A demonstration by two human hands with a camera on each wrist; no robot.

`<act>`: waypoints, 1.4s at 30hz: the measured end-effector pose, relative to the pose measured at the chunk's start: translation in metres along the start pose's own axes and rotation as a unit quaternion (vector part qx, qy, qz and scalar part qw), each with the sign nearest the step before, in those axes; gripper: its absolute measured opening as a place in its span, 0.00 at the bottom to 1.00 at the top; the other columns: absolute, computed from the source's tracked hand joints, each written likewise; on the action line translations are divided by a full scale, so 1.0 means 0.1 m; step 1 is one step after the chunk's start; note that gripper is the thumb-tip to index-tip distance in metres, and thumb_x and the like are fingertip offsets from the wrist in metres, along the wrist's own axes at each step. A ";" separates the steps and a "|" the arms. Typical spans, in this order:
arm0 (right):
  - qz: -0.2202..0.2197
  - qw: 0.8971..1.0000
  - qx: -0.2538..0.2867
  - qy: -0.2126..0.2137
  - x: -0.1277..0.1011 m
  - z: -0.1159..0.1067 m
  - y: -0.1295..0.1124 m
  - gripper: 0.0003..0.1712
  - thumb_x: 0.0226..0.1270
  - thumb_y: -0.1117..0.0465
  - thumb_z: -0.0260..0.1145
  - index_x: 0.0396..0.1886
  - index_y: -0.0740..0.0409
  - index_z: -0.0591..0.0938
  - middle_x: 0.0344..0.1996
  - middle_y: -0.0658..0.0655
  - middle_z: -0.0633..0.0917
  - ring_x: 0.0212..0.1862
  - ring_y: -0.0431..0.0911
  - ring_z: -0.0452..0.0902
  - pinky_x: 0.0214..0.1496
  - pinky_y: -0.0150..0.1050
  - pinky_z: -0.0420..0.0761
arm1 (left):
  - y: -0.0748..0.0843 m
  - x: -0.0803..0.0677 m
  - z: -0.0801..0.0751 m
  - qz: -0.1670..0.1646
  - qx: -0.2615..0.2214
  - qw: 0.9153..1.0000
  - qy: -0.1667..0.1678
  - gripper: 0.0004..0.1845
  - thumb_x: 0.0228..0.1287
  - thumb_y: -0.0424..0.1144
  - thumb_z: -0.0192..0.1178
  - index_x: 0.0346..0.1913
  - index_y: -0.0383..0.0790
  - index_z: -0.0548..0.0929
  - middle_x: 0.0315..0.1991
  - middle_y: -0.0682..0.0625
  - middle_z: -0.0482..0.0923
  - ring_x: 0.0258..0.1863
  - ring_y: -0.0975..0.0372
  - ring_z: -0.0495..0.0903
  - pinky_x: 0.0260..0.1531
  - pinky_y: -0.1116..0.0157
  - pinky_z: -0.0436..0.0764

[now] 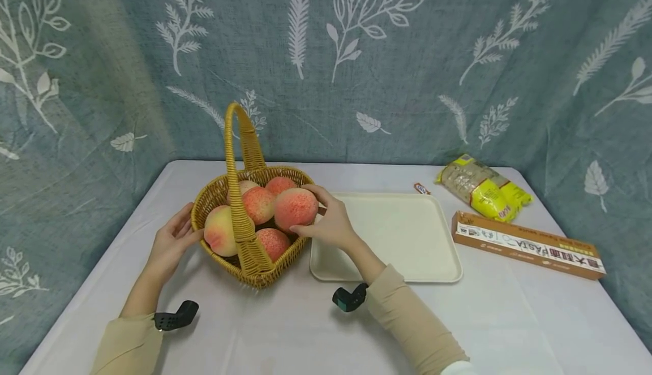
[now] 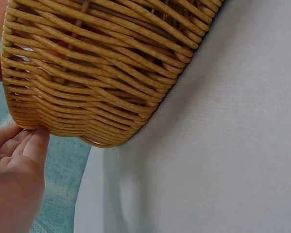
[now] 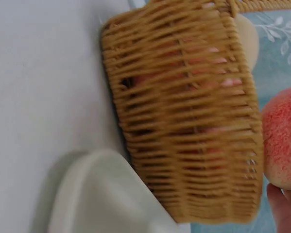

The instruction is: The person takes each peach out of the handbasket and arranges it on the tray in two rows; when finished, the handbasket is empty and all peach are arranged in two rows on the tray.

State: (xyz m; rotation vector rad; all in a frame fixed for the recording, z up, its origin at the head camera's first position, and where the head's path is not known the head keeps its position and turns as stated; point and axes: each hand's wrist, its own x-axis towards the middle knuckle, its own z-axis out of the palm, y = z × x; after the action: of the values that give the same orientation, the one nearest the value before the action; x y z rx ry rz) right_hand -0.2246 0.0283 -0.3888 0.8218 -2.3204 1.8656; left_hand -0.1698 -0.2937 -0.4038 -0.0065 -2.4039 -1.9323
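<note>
Blue-green cloth (image 1: 254, 52) with white leaf prints hangs behind a bench (image 1: 407, 330) covered in white. Left of centre in the frame stands a wicker basket (image 1: 290, 255), with 5 peaches (image 1: 220, 233) visible inside it; 1 more, the held peach (image 1: 295, 208), is at its right rim, gripped by the right hand (image 1: 333, 220) with a finger over the top and the thumb low on the near side. The left hand (image 1: 173, 240) touches the left rim with thumb and fingers extended, not visibly curled round it.

The held peach looks light, likely an imitation; its grainy skin should resist slipping, and a mild squeeze across the widest part seems enough. The basket appears stiff but light enough to slide or tip, so its rim is a sensible place to steady it.

As for edges, the basket's handle (image 1: 252, 151) arches up to the left of the held peach, while the woven rim lies right beside it; whether they touch is unclear. A cream tray (image 1: 382, 239) with a low raised lip sits just beside the basket, near the frame's centre. Room for moving looks widest over it, up to the pasta box (image 1: 530, 245) and yellow bags (image 1: 484, 188) at the right.
</note>
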 end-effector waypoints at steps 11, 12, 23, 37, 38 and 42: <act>0.071 0.991 0.020 0.112 0.13 -0.45 0.13 0.39 0.49 0.72 0.76 0.63 0.67 0.72 0.57 0.65 0.79 0.58 0.56 0.76 0.56 0.47 0.80 | -0.02 0.01 -0.01 0.004 -0.002 1.000 0.004 0.39 0.70 0.29 0.55 0.75 0.27 0.44 0.73 0.25 0.44 0.73 0.44 0.48 0.51 0.85 0.69; 0.085 0.989 0.011 0.120 0.14 -0.47 0.16 0.38 0.49 0.70 0.77 0.63 0.67 0.73 0.57 0.65 0.79 0.59 0.55 0.76 0.57 0.47 0.80 | -0.03 0.00 -0.01 0.004 0.000 1.000 0.005 0.39 0.70 0.29 0.55 0.75 0.27 0.45 0.73 0.26 0.44 0.73 0.44 0.48 0.51 0.85 0.69; 0.200 0.963 -0.110 0.143 0.24 -0.50 0.50 0.39 0.48 0.60 0.78 0.61 0.66 0.74 0.56 0.64 0.79 0.58 0.56 0.75 0.60 0.49 0.76 | -0.01 0.00 -0.02 -0.014 -0.004 1.000 0.005 0.39 0.68 0.26 0.53 0.76 0.28 0.45 0.73 0.27 0.45 0.72 0.40 0.47 0.49 0.86 0.69; 0.213 0.958 -0.161 0.107 0.33 -0.35 0.58 0.41 0.45 0.63 0.79 0.60 0.68 0.72 0.53 0.67 0.80 0.55 0.57 0.77 0.58 0.47 0.78 | 0.01 0.00 0.00 -0.018 0.003 1.000 0.009 0.39 0.69 0.28 0.54 0.76 0.29 0.45 0.75 0.31 0.45 0.73 0.42 0.48 0.57 0.81 0.68; 0.214 0.958 -0.159 0.104 0.33 -0.35 0.57 0.41 0.45 0.63 0.79 0.60 0.68 0.72 0.53 0.67 0.80 0.55 0.57 0.77 0.59 0.47 0.78 | 0.01 0.00 0.00 -0.020 0.004 1.000 0.009 0.39 0.69 0.27 0.53 0.76 0.29 0.45 0.75 0.31 0.45 0.73 0.42 0.47 0.58 0.80 0.67; 0.233 0.956 -0.151 0.093 0.34 -0.34 0.55 0.41 0.47 0.61 0.78 0.60 0.67 0.70 0.53 0.68 0.79 0.55 0.58 0.76 0.59 0.48 0.78 | 0.00 0.00 -0.01 -0.024 0.001 1.000 0.011 0.38 0.69 0.26 0.53 0.76 0.30 0.45 0.75 0.31 0.45 0.73 0.42 0.47 0.58 0.80 0.67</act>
State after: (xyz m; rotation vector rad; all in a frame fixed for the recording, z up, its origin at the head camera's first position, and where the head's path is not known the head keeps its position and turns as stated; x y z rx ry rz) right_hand -0.2871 0.0545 -0.4170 0.0607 -2.7388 1.5584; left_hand -0.1701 -0.2945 -0.4038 0.0721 -2.4138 -1.9388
